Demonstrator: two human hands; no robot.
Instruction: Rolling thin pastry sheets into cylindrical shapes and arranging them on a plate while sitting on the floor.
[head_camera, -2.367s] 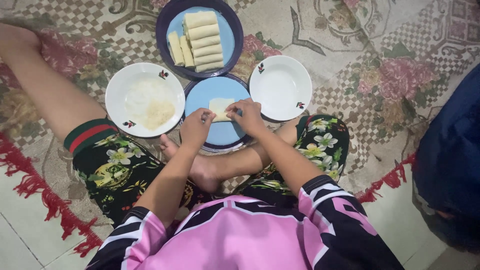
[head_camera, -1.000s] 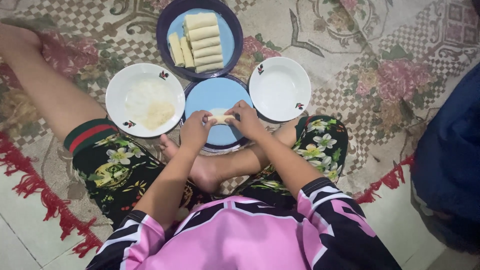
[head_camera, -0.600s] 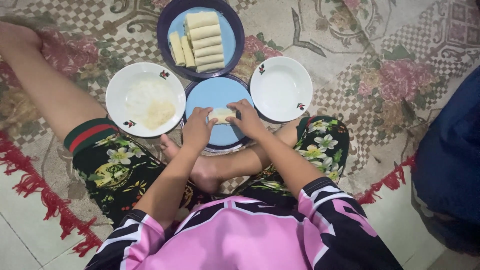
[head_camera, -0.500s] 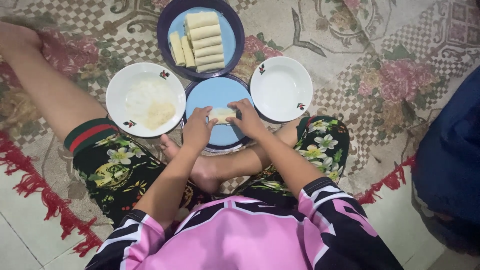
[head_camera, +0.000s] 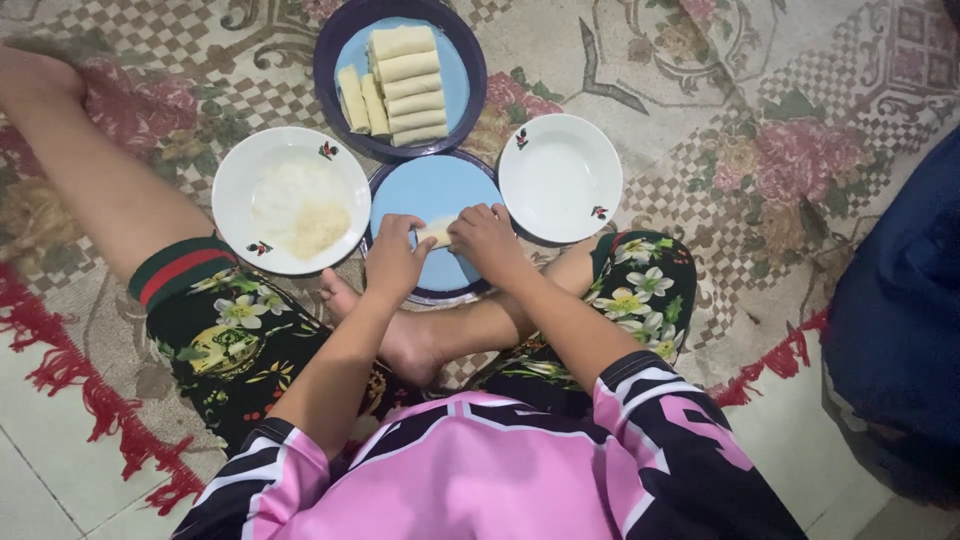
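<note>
Far left I see a bare leg (head_camera: 95, 180) stretched out over the patterned rug (head_camera: 720, 110), red fringe (head_camera: 70, 390) along its lower left edge, pale floor tiles (head_camera: 40, 470) below that. Next, a white plate (head_camera: 291, 200) with a pale powdery heap and some yellowish crumbs on it, sitting just left of the centre plate. Above, further from me, a dark-rimmed blue plate (head_camera: 400, 75) holding a stack of pale rolled wrappers (head_camera: 405, 80), several lying crosswise plus two standing lengthwise at their left.

Centre: the blue plate (head_camera: 430, 190), its rim touching the dark plate's rim above. My left hand (head_camera: 395, 262) rests over its lower left part, fingers curled onto the left end of a small pale roll (head_camera: 436, 232). The roll lies on the blue plate, between both hands, mostly covered. My right hand (head_camera: 487, 240) pinches the roll's right end, fingers bent down on it. So both hands are grasping the roll, one at each end.

Right of that, an empty-looking white bowl (head_camera: 560, 178), just beside the blue plate. Below the plates, crossed legs in dark flowered shorts (head_camera: 640, 290), a bare foot (head_camera: 400, 330) under the plate edge. Pink and black shirt (head_camera: 480, 470) at bottom. Far right, a dark blue fabric mass (head_camera: 895, 330), can't tell what it is.
</note>
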